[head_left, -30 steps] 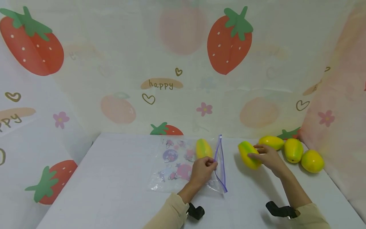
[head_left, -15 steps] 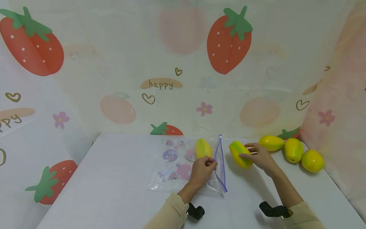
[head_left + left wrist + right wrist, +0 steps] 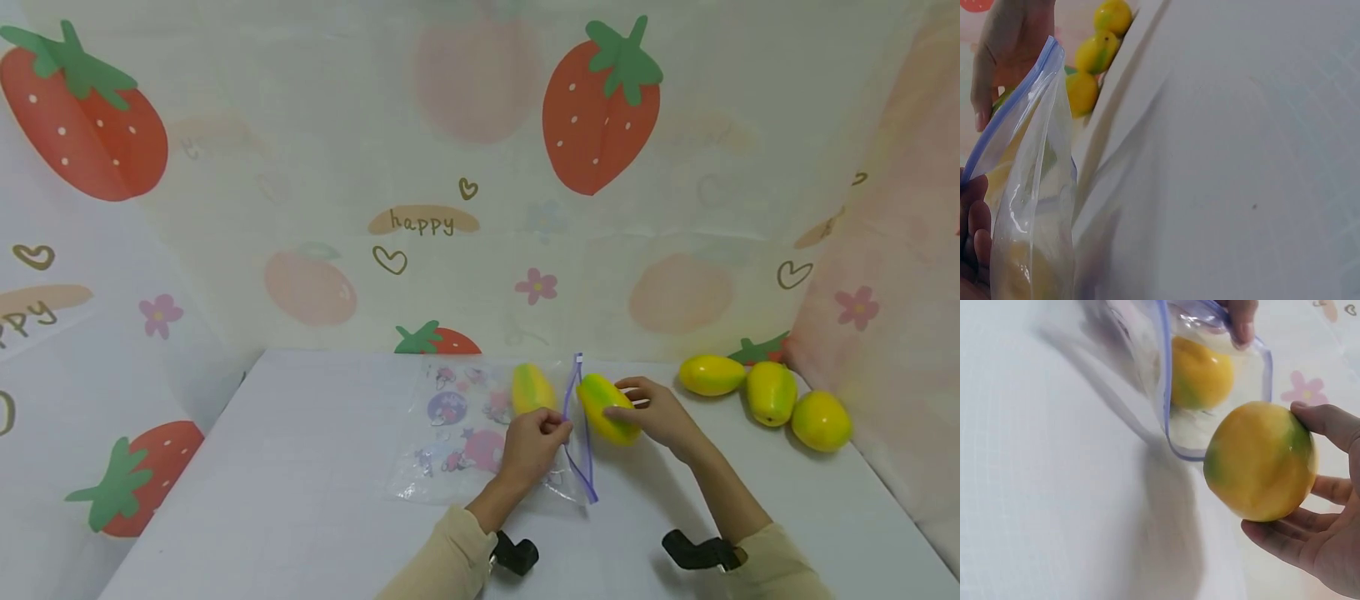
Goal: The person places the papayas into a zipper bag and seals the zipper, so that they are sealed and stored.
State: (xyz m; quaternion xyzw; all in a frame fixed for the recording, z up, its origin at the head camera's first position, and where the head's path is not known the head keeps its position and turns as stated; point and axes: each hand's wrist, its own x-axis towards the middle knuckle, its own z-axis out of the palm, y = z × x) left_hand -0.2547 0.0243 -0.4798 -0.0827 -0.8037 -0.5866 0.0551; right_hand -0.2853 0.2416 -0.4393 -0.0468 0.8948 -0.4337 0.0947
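A clear zip bag (image 3: 480, 450) with pink and purple prints and a purple zip edge lies on the table, its mouth facing right. My left hand (image 3: 528, 450) pinches the upper layer at the mouth. One yellow fruit with a green stripe (image 3: 531, 387) is inside the bag, and the right wrist view shows this fruit (image 3: 1200, 374) through the open mouth. My right hand (image 3: 660, 417) grips another yellow-green fruit (image 3: 609, 408) between thumb and fingers. That fruit (image 3: 1260, 462) is right at the mouth; whether it touches the zip edge I cannot tell.
Three more yellow fruits stand at the table's back right: one lying sideways (image 3: 711, 375), a striped one (image 3: 770, 394) and a rounder-looking one (image 3: 821, 422). A strawberry-patterned cloth (image 3: 450, 292) hangs behind the white table (image 3: 300, 467).
My right hand has carried its fruit leftward, from right of the bag to the bag's mouth. The left hand and the bag have stayed nearly still.
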